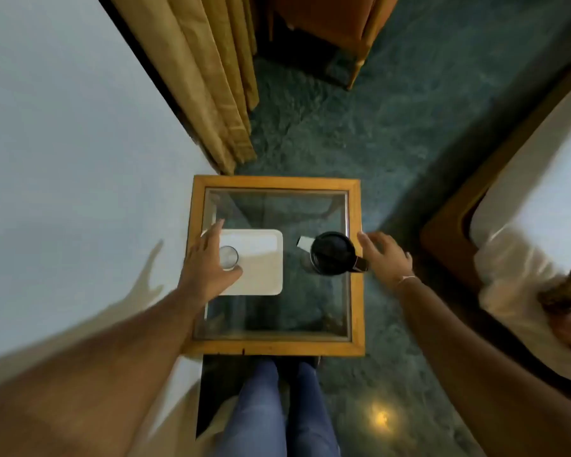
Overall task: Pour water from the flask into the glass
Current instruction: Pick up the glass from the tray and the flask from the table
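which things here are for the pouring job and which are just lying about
For the job: flask, glass, left hand open at the glass, right hand open beside the flask's handle.

Lying about: white tray under the glass, glass-topped table, curtain, bed.

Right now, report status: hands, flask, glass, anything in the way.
Left hand open around glass on white tray. Right hand open beside flask, not gripping. Flask upright, lid on. Path between them clear.

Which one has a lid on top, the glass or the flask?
The flask, the black one near the right hand, has a dark lid closing its top. The clear glass on the white tray, by the left hand, is open.
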### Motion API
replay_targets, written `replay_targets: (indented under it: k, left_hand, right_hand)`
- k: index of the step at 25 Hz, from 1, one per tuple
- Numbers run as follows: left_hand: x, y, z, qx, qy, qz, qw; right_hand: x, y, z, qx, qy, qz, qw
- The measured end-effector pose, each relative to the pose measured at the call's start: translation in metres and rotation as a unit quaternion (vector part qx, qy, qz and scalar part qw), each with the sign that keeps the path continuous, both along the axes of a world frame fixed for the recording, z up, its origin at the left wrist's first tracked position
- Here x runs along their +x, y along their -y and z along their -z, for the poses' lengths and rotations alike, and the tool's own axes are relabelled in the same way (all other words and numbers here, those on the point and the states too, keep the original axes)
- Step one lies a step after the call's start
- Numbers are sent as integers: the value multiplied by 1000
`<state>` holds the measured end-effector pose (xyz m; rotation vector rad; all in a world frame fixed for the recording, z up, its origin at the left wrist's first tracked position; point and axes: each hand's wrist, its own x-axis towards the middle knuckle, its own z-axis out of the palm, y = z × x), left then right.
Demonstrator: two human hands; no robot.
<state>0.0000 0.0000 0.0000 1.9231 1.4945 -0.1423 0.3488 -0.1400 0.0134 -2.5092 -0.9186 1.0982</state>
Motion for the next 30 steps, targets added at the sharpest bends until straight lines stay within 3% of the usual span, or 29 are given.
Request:
replay_targets:
  k: [6, 11, 14, 18, 25, 30]
  left_hand:
    - [-11, 21, 119, -121, -1, -178, 977]
    - [-11, 13, 174, -143, 60, -279, 948]
    - [-2, -1, 190, -100, 84, -285, 950]
    - [1, -7, 187, -76, 77, -253, 961]
    - [1, 21, 141, -57, 144, -215, 964]
    - [-3, 32, 71, -40, 194, -172, 965]
  right_hand:
    - [-2, 22, 62, 43, -172, 83, 981]
    - [0, 26, 80, 113, -241, 29, 964]
    - [-10, 33, 93, 156, -251, 59, 953]
    - [-38, 28, 98, 225, -275, 132, 925]
    - [-56, 7, 66, 296, -257, 276, 878]
    - [-52, 13, -17, 326, -308, 230, 864]
